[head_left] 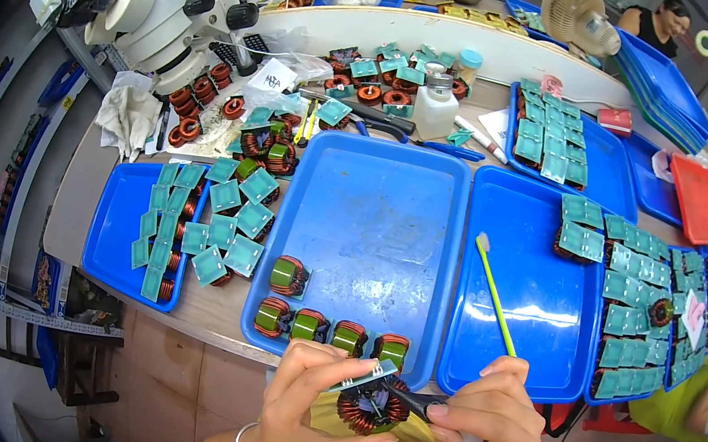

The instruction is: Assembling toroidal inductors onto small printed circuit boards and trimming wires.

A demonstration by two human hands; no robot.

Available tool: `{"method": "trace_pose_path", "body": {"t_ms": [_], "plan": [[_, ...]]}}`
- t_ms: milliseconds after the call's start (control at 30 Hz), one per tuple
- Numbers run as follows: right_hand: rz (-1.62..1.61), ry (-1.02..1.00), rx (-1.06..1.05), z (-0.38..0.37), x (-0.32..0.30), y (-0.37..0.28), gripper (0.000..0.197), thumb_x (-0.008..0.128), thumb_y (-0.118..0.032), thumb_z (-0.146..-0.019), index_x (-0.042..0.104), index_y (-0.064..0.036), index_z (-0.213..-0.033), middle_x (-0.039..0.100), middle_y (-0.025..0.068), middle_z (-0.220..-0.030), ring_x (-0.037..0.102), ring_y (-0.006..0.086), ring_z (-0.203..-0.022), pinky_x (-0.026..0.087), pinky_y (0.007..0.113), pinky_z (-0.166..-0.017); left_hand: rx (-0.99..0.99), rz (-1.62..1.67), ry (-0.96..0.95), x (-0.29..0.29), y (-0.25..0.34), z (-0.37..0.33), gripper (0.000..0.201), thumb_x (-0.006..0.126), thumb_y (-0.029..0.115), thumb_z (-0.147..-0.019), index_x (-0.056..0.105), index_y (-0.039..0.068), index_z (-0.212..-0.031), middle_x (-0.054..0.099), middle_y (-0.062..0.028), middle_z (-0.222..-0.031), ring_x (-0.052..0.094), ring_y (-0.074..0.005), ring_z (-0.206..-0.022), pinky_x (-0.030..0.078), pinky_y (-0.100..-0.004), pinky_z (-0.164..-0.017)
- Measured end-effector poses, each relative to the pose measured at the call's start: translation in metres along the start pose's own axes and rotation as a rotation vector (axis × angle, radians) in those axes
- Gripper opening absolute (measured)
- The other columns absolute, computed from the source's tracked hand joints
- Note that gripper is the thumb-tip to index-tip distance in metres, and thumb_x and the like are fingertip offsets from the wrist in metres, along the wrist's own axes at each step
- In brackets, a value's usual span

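Close to my body, my left hand (297,398) grips a copper-wound toroid coil (363,414) by its teal base plate, thumb beneath and fingers on the plate's edge. My right hand (489,416) is closed around a slim black pointed tool (412,401), whose tip reaches the coil beside the plate; its exact kind is unclear. A yellow-green toothbrush (495,295) lies over the right blue tray (528,336), its lower end at my right fingers. Just beyond my hands, the central blue tray (373,215) bears several coils with green bands (348,338) along its near edge.
Left stands a blue tray (118,224) with teal-plated coils; more coils (228,249) lie beside it. Behind are pliers (450,150), a white bottle (436,110) and a microscope (151,21). Plated coils (629,323) fill the right side. A fan (577,17) and other people are beyond.
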State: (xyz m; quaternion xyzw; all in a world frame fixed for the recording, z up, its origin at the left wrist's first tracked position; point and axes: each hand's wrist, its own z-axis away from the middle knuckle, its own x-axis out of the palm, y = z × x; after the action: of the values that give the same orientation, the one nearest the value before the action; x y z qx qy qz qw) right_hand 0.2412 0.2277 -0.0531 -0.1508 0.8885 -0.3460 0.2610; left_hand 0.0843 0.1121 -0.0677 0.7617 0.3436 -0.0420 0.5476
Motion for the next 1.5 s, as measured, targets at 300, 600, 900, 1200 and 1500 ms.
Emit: {"method": "trace_pose_path", "body": {"t_ms": [300,600,900,1200,1500], "plan": [[0.000,0.014,0.001,-0.001,0.000,0.001,0.024,0.075,-0.003,-0.058,0.068,-0.0079,-0.081,0.063,-0.0006,-0.068,0.056,0.0123,-0.060,0.037,0.026,-0.060,0.021,0.016,0.000,0.001,-0.005,-0.002,0.068,0.086,0.020,-0.048,0.055,0.001,-0.105,0.050,-0.0095,-0.096,0.051,-0.0215,-0.090,0.042,-0.0328,-0.079],[-0.393,0.262,0.165,0.022,0.012,0.019,0.061,0.081,-0.013,-0.060,0.053,0.0028,-0.112,0.060,0.0125,-0.091,0.057,0.0211,-0.084,0.042,0.034,-0.072,-0.224,0.682,-0.065,0.005,-0.018,0.004,0.070,0.081,0.000,-0.053,0.049,-0.003,-0.115,0.048,-0.0111,-0.112,0.048,-0.0203,-0.102,0.038,-0.0326,-0.090],[-0.388,-0.019,0.171,0.017,0.022,0.013,0.086,0.083,-0.012,-0.058,0.033,0.0050,-0.126,0.049,0.0189,-0.111,0.056,0.0260,-0.099,0.045,0.034,-0.084,-0.339,1.028,-0.089,0.010,-0.019,0.005,0.064,0.079,0.005,-0.059,0.046,-0.002,-0.113,0.046,-0.0137,-0.114,0.046,-0.0239,-0.110,0.037,-0.0367,-0.095],[-0.449,0.000,0.069,0.019,0.021,0.012,0.085,0.082,-0.008,-0.058,0.032,0.0042,-0.126,0.046,0.0190,-0.113,0.057,0.0279,-0.099,0.046,0.037,-0.086,-0.171,0.962,-0.230,0.005,-0.016,0.000,0.062,0.073,-0.006,-0.063,0.043,-0.002,-0.117,0.040,-0.0138,-0.120,0.042,-0.0257,-0.117,0.034,-0.0393,-0.100],[-0.379,-0.005,0.054,0.019,0.020,0.006,0.091,0.084,-0.009,-0.054,0.031,-0.0034,-0.128,0.043,0.0139,-0.109,0.057,0.0291,-0.093,0.049,0.039,-0.077,-0.266,0.975,-0.138,0.010,-0.009,-0.001,0.062,0.080,0.003,-0.057,0.048,0.000,-0.109,0.050,-0.0162,-0.109,0.049,-0.0258,-0.106,0.040,-0.0385,-0.094]]}}
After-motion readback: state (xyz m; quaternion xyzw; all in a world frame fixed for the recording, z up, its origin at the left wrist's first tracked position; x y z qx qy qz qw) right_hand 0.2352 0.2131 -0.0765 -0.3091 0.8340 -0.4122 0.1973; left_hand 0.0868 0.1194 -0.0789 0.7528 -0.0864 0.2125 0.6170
